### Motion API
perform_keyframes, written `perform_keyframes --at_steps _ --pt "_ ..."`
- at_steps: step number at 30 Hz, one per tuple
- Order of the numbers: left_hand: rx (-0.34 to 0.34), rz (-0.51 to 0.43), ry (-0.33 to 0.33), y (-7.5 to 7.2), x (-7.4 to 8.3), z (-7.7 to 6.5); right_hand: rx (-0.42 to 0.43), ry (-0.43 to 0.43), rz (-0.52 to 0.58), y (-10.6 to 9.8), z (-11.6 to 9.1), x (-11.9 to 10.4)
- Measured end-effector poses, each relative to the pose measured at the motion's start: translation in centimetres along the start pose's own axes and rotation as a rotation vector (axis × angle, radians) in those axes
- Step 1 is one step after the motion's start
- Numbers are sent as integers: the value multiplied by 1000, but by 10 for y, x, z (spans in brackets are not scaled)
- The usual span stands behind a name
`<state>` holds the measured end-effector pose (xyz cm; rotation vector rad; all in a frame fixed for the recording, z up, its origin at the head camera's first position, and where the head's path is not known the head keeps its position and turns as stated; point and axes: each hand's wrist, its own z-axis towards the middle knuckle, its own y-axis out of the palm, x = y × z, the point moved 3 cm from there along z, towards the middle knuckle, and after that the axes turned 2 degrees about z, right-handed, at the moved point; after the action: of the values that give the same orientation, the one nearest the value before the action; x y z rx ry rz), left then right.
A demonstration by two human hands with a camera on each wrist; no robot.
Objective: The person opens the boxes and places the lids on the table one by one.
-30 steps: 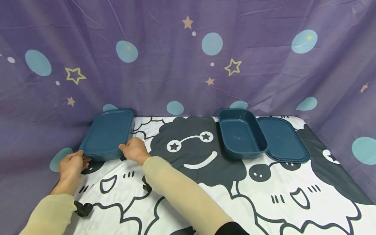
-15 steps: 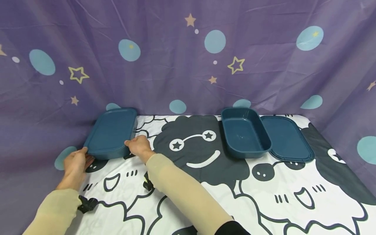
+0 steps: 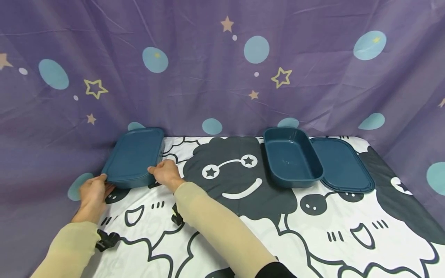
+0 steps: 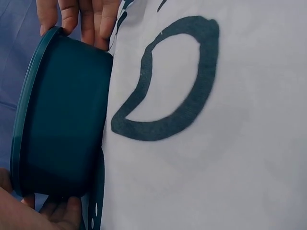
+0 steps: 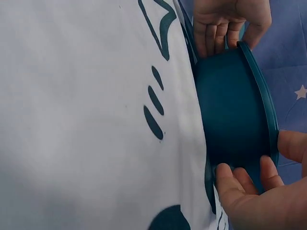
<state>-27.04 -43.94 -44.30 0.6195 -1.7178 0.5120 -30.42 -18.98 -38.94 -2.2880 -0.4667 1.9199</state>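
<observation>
A dark blue rectangular food container (image 3: 135, 181) with its flat lid (image 3: 133, 152) on top stands at the far left of the table. At its near left corner, my left hand (image 3: 92, 195) holds it, the thumb at the lid's rim and the fingers against the side. Likewise, my right hand (image 3: 167, 173) grips the near right corner. In the right wrist view, the right thumb lies at the rim of the lid (image 5: 264, 96) and the other fingers bend against the container's wall (image 5: 232, 110). The left wrist view has both hands at opposite ends of the wall (image 4: 67, 120).
A second dark blue container (image 3: 292, 158), uncovered, stands right of centre. Its matching lid (image 3: 342, 166) lies flat beside it on the right. A white and black cartoon-print cloth (image 3: 236, 239) covers the table. Behind hangs a purple curtain (image 3: 194, 58) with stars and dots.
The head view has drifted slightly, so everything sits a little further right. My left thumb has moved up onto the lid's corner. The right hand stays at its corner.
</observation>
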Motion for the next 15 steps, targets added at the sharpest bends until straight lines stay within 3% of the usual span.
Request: perform_keyframes --at_steps 6,15 --pt "8 -4 -7 -2 -10 19 33 9 22 1 -1 0" --pt "-4 41 -11 3 -14 22 57 14 19 -4 -2 5"
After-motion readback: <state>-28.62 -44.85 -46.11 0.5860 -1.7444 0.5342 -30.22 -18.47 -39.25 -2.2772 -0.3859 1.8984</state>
